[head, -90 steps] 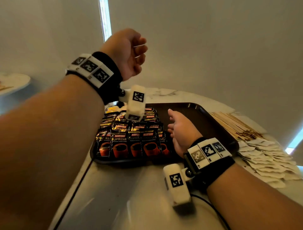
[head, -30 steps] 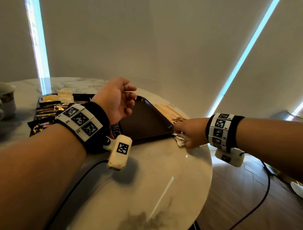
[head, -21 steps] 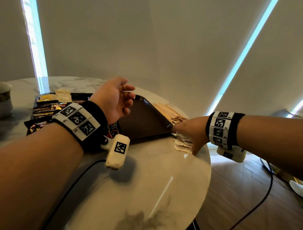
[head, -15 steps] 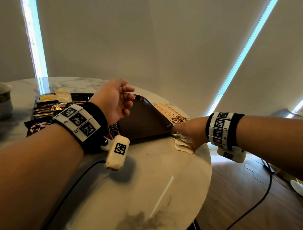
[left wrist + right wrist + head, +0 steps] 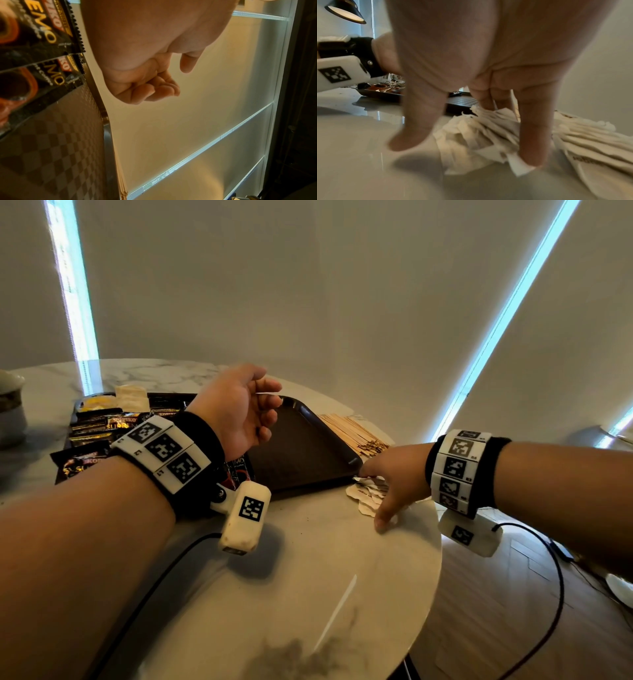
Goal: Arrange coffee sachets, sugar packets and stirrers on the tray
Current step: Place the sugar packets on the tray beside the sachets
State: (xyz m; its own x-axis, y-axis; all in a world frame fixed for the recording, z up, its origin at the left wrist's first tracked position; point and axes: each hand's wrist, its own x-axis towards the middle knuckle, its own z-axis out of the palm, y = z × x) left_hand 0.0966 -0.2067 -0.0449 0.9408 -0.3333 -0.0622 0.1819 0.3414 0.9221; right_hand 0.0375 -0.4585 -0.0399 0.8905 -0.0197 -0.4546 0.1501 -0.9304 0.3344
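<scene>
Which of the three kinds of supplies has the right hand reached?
The white sugar packets, heaped on the table beside the tray's near right corner. The right hand presses straight fingers on them; coffee sachets and stirrers lie untouched.

marble table (image 5: 308,594) | cup (image 5: 10,409) at left edge | black lamp shade (image 5: 345,11) | wood floor (image 5: 496,611)

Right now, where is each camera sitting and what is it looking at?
Head: looks down at the round marble table; both forearms show.
Left wrist: under the left hand, sees the dark checkered tray.
Right wrist: behind the right hand, sees white paper sugar packets.
All three show the tray.
</scene>
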